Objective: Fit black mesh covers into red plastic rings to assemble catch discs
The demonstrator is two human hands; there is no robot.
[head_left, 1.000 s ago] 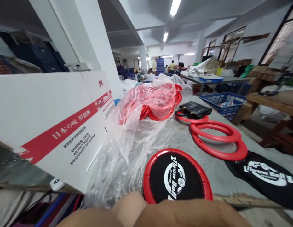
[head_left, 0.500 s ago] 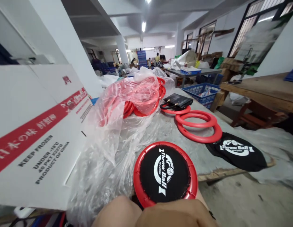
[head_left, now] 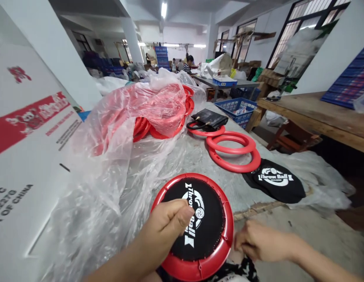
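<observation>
A red-rimmed disc (head_left: 205,231) with black fabric printed "Throw Ball" lies at the table's near edge. My left hand (head_left: 170,219) rests on its black face, fingers curled with the thumb pressed against them. My right hand (head_left: 258,241) is closed in a pinch just right of the disc's rim; what it holds, if anything, is too small to make out. Two bare red rings (head_left: 231,150) lie stacked farther back, and a black fabric piece (head_left: 274,184) with the same print lies to their right.
A white carton (head_left: 26,164) stands at the left. A clear plastic bag (head_left: 135,117) holds several red rings. A black handbag (head_left: 208,118) lies behind the loose rings. A blue basket (head_left: 236,106), wooden benches (head_left: 317,113) and people at work are farther back.
The view has swung left and down. Both hands, earlier only a blur at the bottom edge, have come up: the left onto the disc's face, the right beside its rim.
</observation>
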